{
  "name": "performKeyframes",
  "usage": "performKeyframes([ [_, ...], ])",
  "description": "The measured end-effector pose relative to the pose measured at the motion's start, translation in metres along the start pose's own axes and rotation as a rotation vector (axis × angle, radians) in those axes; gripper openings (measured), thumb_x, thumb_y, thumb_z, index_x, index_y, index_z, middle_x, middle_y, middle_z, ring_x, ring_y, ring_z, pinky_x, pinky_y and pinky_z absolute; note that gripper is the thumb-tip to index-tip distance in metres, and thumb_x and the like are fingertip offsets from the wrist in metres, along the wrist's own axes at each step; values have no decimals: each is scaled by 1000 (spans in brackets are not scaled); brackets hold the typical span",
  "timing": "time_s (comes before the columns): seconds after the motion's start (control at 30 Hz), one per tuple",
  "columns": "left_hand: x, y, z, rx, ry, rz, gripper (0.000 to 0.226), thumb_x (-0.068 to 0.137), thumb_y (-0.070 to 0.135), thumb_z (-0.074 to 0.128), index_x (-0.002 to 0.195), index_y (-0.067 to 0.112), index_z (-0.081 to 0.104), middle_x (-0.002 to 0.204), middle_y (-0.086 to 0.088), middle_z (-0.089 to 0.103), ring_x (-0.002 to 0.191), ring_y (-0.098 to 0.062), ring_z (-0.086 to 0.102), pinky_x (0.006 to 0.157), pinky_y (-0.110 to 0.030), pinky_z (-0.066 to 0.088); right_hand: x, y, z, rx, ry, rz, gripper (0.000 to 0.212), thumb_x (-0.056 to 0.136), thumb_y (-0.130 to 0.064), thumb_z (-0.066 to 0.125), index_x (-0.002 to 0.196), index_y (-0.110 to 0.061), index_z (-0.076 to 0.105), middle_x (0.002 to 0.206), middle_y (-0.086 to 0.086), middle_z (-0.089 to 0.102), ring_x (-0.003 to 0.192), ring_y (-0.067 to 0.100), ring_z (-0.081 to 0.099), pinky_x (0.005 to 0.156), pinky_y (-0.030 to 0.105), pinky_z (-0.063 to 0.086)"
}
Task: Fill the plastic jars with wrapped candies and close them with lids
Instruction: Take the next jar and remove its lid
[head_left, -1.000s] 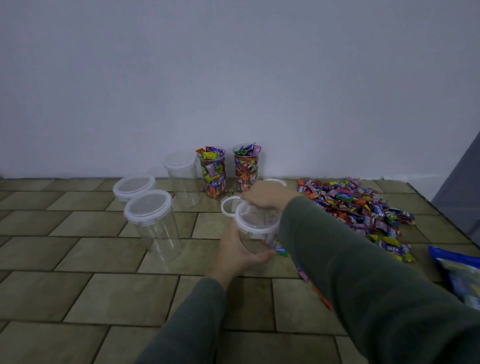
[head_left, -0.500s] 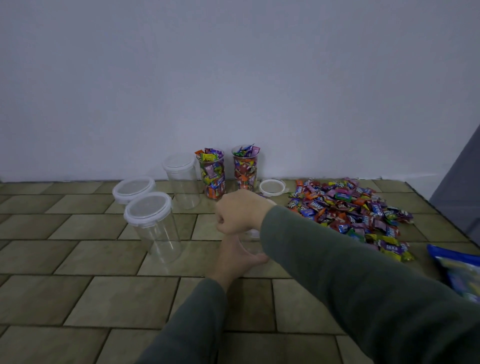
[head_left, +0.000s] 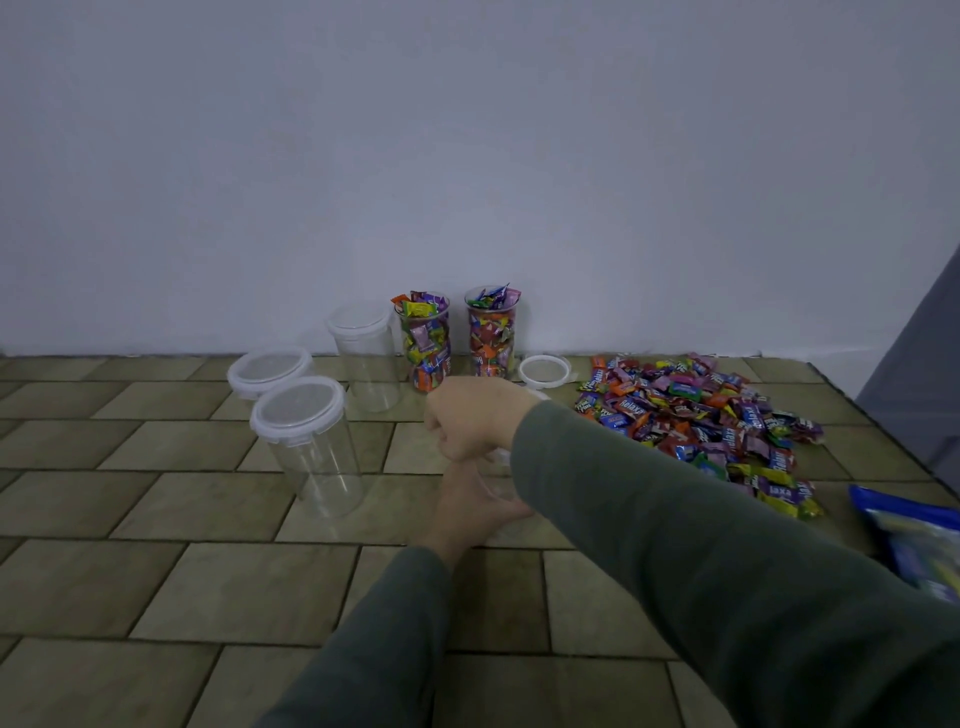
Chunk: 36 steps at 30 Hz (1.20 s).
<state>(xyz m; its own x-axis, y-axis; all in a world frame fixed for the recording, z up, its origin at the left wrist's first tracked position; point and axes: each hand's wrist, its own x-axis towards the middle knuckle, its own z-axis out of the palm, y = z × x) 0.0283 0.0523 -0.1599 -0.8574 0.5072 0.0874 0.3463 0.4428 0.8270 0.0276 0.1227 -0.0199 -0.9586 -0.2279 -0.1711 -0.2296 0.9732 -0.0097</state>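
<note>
On the tiled floor (head_left: 156, 519) the left hand (head_left: 467, 512) wraps around the base of a clear jar (head_left: 500, 457), which is almost wholly hidden, presumably to steady it. The right hand (head_left: 470, 418) hangs over its mouth with fingers curled downward; I cannot tell whether it holds the lid or anything at all. A loose lid (head_left: 544, 371) lies by the wall (head_left: 467, 156), near the candy heap (head_left: 701, 421) spread to the right within easy reach. Two full jars (head_left: 426, 343) without lids stand against the wall, waiting for closing I would guess. Three empty lidded jars (head_left: 306, 441) wait at the left. A blue bag (head_left: 914, 540) lies at the floor's right edge.
</note>
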Motion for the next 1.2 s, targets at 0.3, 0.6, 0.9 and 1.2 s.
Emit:
performKeyframes([
  [0.3,-8,14,-10,-42,-11,22,61,64,16,89,111,28,51,101,24,53,96,11,53,78,0,36,-48,-7,7,8,411,91,56,80,-39,63,133,-30,45,122,0,43,116,20,38,97,42,34],
  [0.6,-1,23,-10,122,-109,117,52,94,21,60,141,11,40,139,-4,50,116,-6,44,75,3,23,-53,-25,32,-116,139,452,74,96,-16,52,152,-3,6,159,22,9,145,42,12,117,49,17],
  [0.9,-2,23,-9,101,-106,66,62,92,23,63,145,9,34,145,-5,42,128,-12,39,82,4,22,-51,-25,30,-71,174,448,71,96,-22,52,152,-3,11,158,18,15,145,38,16,116,48,20],
  [1.2,-7,14,-12,-246,-7,111,80,65,24,88,130,37,43,119,21,58,111,6,56,84,-5,43,-90,23,73,212,683,101,53,81,-32,65,131,-18,58,138,1,56,133,22,46,112,47,30],
])
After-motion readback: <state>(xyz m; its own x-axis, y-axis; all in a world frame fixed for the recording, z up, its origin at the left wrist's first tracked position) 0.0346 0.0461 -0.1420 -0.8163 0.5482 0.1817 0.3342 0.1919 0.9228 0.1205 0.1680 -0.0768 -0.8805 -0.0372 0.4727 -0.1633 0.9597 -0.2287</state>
